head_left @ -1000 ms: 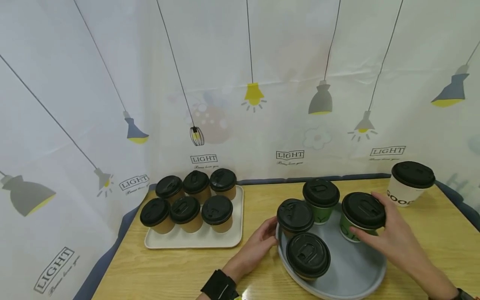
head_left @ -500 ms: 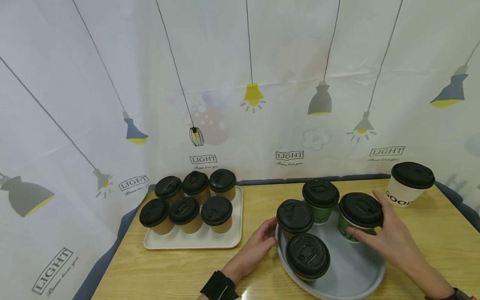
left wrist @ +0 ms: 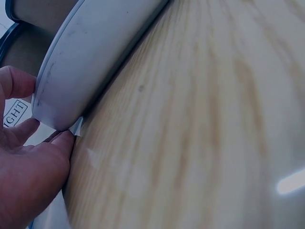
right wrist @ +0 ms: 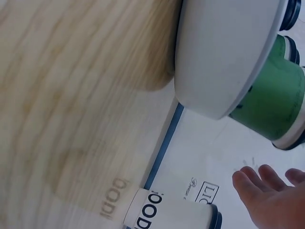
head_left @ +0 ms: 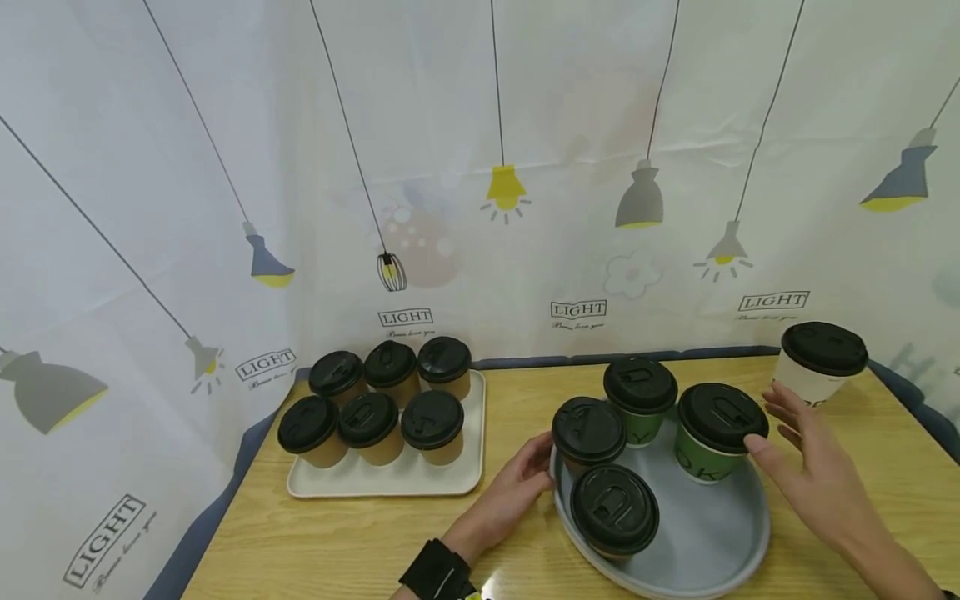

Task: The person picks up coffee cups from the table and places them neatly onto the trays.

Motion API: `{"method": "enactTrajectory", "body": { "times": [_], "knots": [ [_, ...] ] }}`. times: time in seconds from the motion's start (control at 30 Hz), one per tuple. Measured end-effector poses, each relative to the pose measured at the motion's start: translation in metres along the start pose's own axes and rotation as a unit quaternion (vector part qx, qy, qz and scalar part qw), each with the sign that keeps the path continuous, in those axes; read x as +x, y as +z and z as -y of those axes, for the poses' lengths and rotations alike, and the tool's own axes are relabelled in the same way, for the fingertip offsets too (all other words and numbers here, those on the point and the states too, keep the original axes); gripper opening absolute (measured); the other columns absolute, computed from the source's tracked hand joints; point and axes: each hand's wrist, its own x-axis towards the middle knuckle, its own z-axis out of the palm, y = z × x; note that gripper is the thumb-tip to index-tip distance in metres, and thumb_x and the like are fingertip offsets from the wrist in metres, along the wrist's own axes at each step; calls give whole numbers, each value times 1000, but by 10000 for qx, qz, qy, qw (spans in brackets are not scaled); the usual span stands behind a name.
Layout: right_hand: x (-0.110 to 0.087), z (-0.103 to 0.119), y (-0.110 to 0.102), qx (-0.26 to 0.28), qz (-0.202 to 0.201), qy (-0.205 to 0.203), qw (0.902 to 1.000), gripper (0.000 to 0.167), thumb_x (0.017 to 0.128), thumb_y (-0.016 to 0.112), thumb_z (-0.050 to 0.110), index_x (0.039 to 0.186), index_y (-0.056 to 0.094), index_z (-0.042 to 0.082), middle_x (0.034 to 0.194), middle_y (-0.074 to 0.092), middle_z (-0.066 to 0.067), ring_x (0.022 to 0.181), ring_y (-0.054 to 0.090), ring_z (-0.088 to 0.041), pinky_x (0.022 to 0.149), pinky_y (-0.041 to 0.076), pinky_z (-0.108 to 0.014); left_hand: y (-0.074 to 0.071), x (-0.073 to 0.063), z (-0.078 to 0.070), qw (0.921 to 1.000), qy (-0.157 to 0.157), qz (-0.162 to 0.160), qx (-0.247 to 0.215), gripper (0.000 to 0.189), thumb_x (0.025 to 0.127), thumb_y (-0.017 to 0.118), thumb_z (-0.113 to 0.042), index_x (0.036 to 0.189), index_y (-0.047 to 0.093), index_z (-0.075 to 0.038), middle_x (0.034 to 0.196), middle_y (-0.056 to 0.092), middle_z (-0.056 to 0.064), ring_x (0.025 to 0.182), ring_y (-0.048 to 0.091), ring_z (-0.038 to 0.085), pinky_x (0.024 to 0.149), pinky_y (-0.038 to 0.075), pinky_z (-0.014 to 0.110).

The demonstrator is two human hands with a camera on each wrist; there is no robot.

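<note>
My left hand (head_left: 510, 492) holds the left edge of a round grey tray (head_left: 705, 533); in the left wrist view its fingertips (left wrist: 24, 82) lie against the tray's rim and wall (left wrist: 90, 52). My right hand (head_left: 821, 479) has spread, relaxed fingers and holds nothing, just right of a green paper coffee cup (head_left: 708, 454) with a black lid standing on the tray. In the right wrist view that hand (right wrist: 271, 195) is apart from the green cup (right wrist: 276, 95). Another green cup (head_left: 641, 396) and two brown cups (head_left: 588, 433) (head_left: 615, 512), all black-lidded, share the tray.
A white cup (head_left: 813, 367) with a black lid and dark lettering stands on the wooden table (head_left: 360, 542), behind my right hand. To the left, a cream rectangular tray (head_left: 390, 483) carries several brown lidded cups. A lamp-patterned curtain (head_left: 465, 125) hangs behind the table.
My right hand has let go of the green cup and moved slightly right, its fingers spreading. The cup stays on the round tray. My left hand stays at the tray's edge.
</note>
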Motion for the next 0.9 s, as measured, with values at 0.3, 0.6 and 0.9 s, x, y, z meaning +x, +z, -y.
{"method": "enactTrajectory", "body": {
  "times": [0.3, 0.6, 0.9],
  "knots": [
    [-4, -4, -11, -177, -769, 42, 9969, 57, 107, 55, 12, 160, 35, 8, 151, 45, -3, 123, 34, 20, 95, 28, 3, 2, 0, -2, 9998, -172, -5, 24, 69, 101, 56, -12, 164, 28, -11, 168, 29, 9, 153, 29, 26, 123, 27, 42],
    [-9, -2, -16, -471, -776, 389, 9951, 52, 110, 51, 18, 157, 38, 1, 148, 43, -30, 119, 27, 25, 93, 23, 4, 2, -2, -6, 9993, -227, -112, 281, 67, 103, 59, -19, 162, 31, -8, 166, 33, 11, 152, 33, 28, 122, 30, 43],
    [-11, 0, -15, -654, -918, 452, 9926, 50, 109, 53, 21, 152, 43, -2, 144, 46, -30, 116, 27, 27, 92, 23, 5, -4, -16, -5, 9963, -179, -41, 840, 56, 106, 47, -21, 160, 38, -11, 158, 46, 7, 147, 40, 23, 120, 32, 42]
  ]
}}
